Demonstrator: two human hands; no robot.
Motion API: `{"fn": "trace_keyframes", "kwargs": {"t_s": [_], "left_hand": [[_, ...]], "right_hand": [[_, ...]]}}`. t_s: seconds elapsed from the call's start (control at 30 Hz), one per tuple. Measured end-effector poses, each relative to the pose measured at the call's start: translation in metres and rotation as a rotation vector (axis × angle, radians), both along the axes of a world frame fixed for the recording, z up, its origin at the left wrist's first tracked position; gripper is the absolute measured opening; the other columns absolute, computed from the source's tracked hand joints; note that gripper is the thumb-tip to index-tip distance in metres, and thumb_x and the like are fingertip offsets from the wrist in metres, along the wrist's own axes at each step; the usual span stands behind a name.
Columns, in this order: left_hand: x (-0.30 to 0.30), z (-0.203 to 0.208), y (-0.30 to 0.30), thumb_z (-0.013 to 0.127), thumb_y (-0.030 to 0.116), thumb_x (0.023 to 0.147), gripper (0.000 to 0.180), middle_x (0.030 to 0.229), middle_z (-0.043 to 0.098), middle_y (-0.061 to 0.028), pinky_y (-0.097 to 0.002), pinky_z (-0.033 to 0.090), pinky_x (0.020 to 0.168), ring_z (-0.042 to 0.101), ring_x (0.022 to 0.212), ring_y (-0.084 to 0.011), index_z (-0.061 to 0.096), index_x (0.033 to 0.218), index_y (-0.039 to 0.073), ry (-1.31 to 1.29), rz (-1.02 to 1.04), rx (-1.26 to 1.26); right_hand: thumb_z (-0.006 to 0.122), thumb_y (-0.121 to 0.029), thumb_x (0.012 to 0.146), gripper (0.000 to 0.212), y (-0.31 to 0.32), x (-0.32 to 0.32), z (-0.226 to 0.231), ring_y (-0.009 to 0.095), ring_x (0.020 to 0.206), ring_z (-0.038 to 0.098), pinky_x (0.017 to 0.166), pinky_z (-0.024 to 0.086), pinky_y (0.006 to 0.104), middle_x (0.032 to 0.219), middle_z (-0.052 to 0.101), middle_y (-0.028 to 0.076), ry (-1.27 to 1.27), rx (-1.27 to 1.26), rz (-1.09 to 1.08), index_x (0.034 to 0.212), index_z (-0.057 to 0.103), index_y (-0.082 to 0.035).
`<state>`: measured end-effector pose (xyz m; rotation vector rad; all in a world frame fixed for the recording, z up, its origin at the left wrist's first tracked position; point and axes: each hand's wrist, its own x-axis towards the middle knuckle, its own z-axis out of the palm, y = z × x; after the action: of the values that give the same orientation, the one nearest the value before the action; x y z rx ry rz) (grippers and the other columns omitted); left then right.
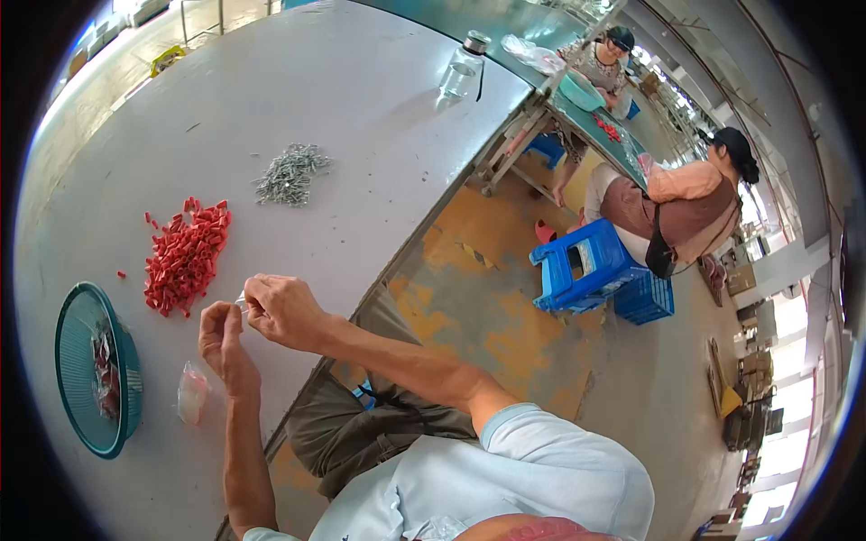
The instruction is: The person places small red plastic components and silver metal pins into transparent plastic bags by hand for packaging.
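Head view looks down on a wide grey desk (298, 99) where the person's two bare hands meet near its front edge. Right hand (281, 308) has its fingers pinched together on a small clear piece (241, 300), held just above the desk surface. Left hand (222, 338) sits just beside it, fingers curled and thumb raised toward the same small piece; whether it actually grips the piece cannot be told at this size. Both hands are close together, almost touching.

Just beyond the hands lies a loose pile of small red plastic parts (187, 254), with a few strays scattered to its left. Farther back on the desk is a smaller heap of grey metal pins (290, 173). To the left of the hands a teal mesh basket (77, 316) rests on the desk, holding some dark and reddish pieces. Near the left forearm lies a small clear plastic bag (191, 393) with a pinkish tint. A clear bottle with a grey cap (463, 65) stands at the far corner of the desk.

Across the worn yellow-patched floor (487, 298), a blue plastic stool (582, 264) stands beside a blue crate (644, 298). Two other people sit at a long bench (586, 122) farther off, well apart from the hands.
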<state>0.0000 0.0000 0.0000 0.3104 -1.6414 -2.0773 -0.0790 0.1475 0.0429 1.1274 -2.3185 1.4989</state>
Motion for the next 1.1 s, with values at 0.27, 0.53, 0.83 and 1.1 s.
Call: {"fn": "trace_keyframes", "kwargs": {"t_s": [0.27,0.53,0.83,1.1], "left_hand": [[-0.012,0.018,0.045,0.068,0.004,0.096,0.009,0.083,0.067,-0.0118,-0.0325,0.055,0.07,0.067,0.072,-0.0189,0.063,0.103,0.004,-0.081,0.165,-0.552],[-0.012,0.033,0.019,0.063,0.0,0.101,0.005,0.091,0.07,-0.0035,-0.0257,0.056,0.072,0.066,0.08,-0.0076,0.065,0.104,-0.002,-0.122,-0.073,-0.134],[-0.012,0.013,0.017,0.064,-0.005,0.099,0.009,0.092,0.071,-0.0047,-0.0246,0.056,0.071,0.067,0.08,-0.0094,0.066,0.108,-0.002,-0.075,-0.051,-0.108],[-0.021,0.009,0.027,0.067,-0.004,0.099,0.009,0.09,0.07,-0.0042,-0.0247,0.054,0.07,0.065,0.079,-0.0081,0.066,0.108,-0.003,-0.06,-0.106,-0.28]], "right_hand": [[0.07,-0.009,0.087,0.005,0.027,0.014,0.013,0.035,0.073,0.069,0.064,0.055,0.0454,0.082,0.069,0.014,0.065,0.082,-0.144,0.091,0.068,-0.008],[0.072,-0.007,0.084,0.009,0.008,0.012,0.005,0.028,0.067,0.069,0.059,0.054,0.0413,0.078,0.068,0.009,0.04,0.013,-0.127,0.088,0.065,-0.006],[0.071,-0.009,0.096,0.007,0.045,-0.024,0.014,0.021,0.068,0.071,0.065,0.057,0.0332,0.085,0.074,0.011,0.006,0.017,-0.001,0.098,0.074,-0.003],[0.07,-0.013,0.098,0.015,0.143,-0.135,0.016,0.015,0.072,0.07,0.068,0.057,0.0311,0.083,0.076,0.009,-0.094,0.261,-0.234,0.106,0.076,-0.001]]}}
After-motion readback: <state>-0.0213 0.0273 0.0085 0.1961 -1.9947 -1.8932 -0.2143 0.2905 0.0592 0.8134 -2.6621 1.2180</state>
